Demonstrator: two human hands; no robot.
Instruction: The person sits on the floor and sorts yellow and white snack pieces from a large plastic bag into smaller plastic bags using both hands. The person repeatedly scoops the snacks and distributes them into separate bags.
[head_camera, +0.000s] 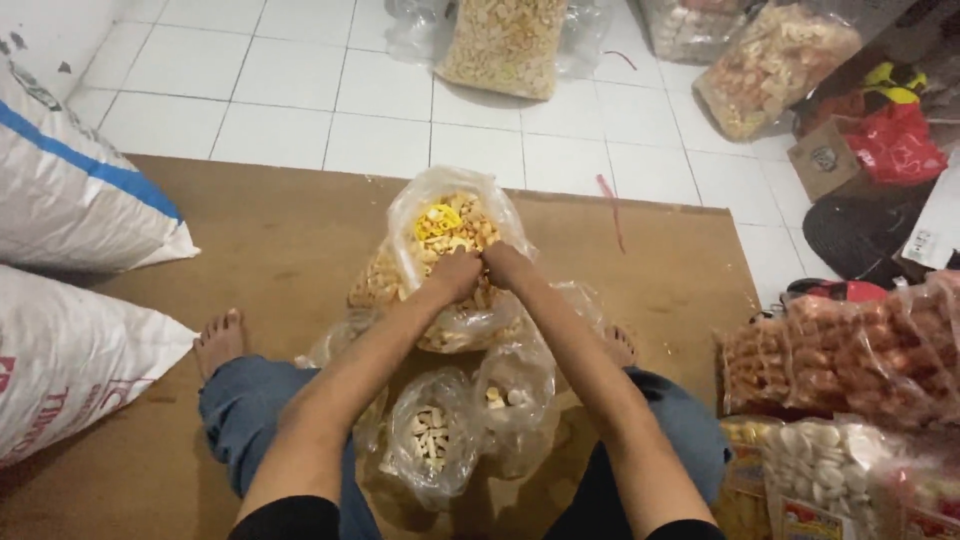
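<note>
Two hands meet at the middle of the view, the left hand (452, 273) and the right hand (506, 264) side by side, both pinched shut on the neck of a clear plastic bag of mixed snacks (447, 232) that lies on a brown mat (280, 230) between the person's legs. At six o'clock from it lie smaller clear bags (432, 435) with a few pale pieces inside. At nine o'clock two white sacks (70, 190) rest on the mat's edge. At twelve o'clock a large bag of crackers (505, 42) sits on the white tiled floor (330, 90), and at four o'clock packed snack bags (850, 350) are piled.
</note>
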